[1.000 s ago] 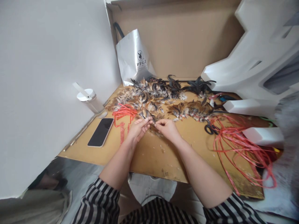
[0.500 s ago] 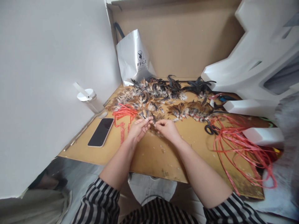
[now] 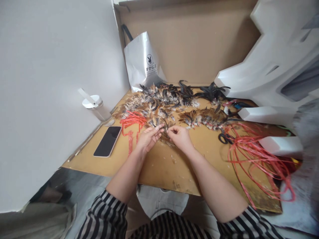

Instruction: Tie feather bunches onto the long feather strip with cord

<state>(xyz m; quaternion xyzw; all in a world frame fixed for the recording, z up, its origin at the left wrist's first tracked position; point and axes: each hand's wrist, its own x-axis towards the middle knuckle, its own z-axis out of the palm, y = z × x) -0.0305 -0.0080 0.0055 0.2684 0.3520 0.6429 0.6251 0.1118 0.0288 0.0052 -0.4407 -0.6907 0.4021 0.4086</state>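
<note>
Left: smooth pale grey-white wall [image 3: 50, 86], runs from top of view to below table height; lower edge slants. Back: flat tan-brown panel [image 3: 194, 43], upright behind the tabletop [image 3: 161, 172], with a folded-looking lip [image 3: 184, 4] along its top. Tabletop is yellow-brown, scuffed and stained, darker and worn at the near right corner. Narrow strip [image 3: 84, 142] along its left edge, against the wall. Right: big white moulded piece [image 3: 239, 73] with slots and an opening, maybe a plastic seat, can't tell. Floor [image 3: 92, 186] pale grey, part shaded. Light soft, diffuse; shadow on back panel's right end.
</note>
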